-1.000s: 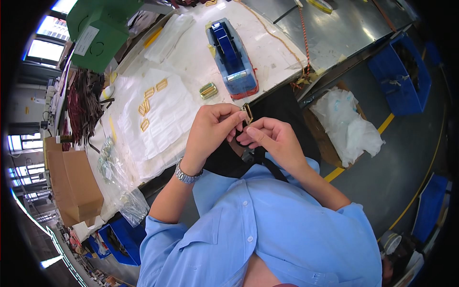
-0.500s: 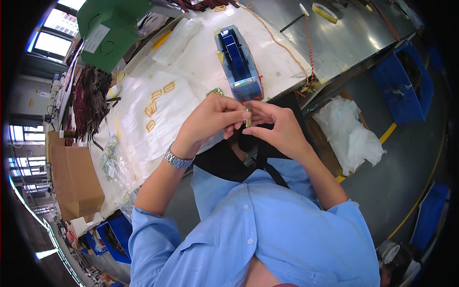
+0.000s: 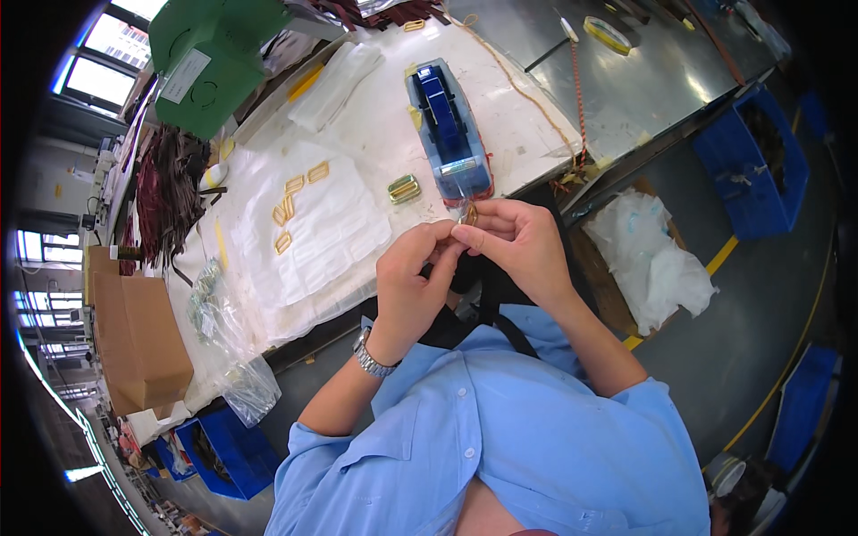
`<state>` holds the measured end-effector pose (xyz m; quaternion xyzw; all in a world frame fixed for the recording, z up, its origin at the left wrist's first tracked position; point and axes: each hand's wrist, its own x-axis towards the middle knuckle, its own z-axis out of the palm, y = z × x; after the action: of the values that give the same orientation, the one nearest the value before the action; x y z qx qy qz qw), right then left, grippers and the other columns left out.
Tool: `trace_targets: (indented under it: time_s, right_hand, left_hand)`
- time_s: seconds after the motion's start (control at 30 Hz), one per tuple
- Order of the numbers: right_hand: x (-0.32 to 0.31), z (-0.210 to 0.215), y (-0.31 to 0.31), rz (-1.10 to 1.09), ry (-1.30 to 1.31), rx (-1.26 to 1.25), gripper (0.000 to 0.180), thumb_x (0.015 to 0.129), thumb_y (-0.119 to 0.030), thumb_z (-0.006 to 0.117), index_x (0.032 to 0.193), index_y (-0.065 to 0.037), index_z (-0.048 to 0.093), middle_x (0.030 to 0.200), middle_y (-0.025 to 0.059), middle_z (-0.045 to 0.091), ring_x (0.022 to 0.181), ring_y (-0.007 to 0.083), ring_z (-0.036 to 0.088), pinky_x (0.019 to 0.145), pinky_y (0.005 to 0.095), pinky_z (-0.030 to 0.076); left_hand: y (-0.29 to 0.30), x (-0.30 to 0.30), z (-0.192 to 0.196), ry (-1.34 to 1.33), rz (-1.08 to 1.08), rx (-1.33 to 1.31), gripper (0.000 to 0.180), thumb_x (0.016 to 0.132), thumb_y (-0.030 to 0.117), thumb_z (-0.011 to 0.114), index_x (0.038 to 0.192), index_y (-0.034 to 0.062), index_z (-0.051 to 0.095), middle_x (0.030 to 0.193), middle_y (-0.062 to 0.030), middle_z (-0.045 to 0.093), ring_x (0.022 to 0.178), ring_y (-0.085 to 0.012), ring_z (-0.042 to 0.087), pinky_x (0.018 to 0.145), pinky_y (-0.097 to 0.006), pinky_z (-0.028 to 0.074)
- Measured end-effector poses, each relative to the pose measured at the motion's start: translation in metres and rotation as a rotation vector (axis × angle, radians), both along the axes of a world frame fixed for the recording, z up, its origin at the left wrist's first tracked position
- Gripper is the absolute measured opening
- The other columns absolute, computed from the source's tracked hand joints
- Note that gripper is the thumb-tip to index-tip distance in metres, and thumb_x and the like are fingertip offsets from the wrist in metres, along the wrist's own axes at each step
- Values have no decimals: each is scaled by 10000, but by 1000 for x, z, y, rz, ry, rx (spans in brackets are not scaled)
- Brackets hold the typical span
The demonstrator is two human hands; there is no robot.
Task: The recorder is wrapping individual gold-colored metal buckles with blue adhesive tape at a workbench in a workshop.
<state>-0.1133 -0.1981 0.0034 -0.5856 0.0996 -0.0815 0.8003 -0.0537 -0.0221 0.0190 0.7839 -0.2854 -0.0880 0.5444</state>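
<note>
At the near edge of the counter [image 3: 527, 156], both hands meet just before the near end of a blue tape dispenser [image 3: 445, 134]. The right hand [image 3: 529, 248] is closed to a pinch, thumb against curled fingers, and has hold of a small gold buckle [image 3: 473, 213]. Whether the buckle touches the dispenser cannot be determined. The left hand [image 3: 411, 275] is partly closed, thumb and forefinger drawn near each other beside the right thumb; whether it grips anything cannot be told, its fingertips being partly hidden. A metal watch [image 3: 368, 354] is on the left wrist.

Left of the dispenser lies a greenish-gold metal piece [image 3: 404, 188], apart from it. Farther left, several gold frames [image 3: 294, 184] lie in a loose row on a white sheet [image 3: 344, 210]. Dark red strips [image 3: 170, 192] hang at the left side, near a green machine [image 3: 210, 80]. A clear bag [image 3: 250, 393] rests at the near left edge, beside a cardboard box [image 3: 143, 344]. To the right, below counter level, white plastic [image 3: 639, 237] fills an open carton.
</note>
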Motion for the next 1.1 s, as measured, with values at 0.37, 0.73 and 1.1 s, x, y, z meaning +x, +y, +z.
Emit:
trace_targets:
  time_s: [0.37,0.73,1.1]
  right_hand:
    - [-3,-3,5,-26,-17,55,350,982,-68,830,1262,117,732,1141,168,822,1038,149,783,927,281,637]
    - [-6,-8,-2,55,-47,137,410,995,-46,814,1351,114,689,1233,166,802,1112,160,770,995,294,616]
    - [-7,-12,-4,65,-57,100,416,1023,-35,771,1388,125,650,1252,195,787,1095,195,780,968,322,643]
  left_hand:
    - [-5,-2,-20,-284,56,-28,254,949,-75,758,1196,-19,729,995,-113,754,848,-177,742,761,-300,599]
    - [-9,17,4,-88,-1,-152,334,1061,-43,619,1378,4,713,1197,-109,783,926,-136,730,755,-270,601]
    - [2,0,-12,-507,124,-65,326,936,-94,741,1251,-9,743,1190,-154,792,982,-218,760,859,-338,605]
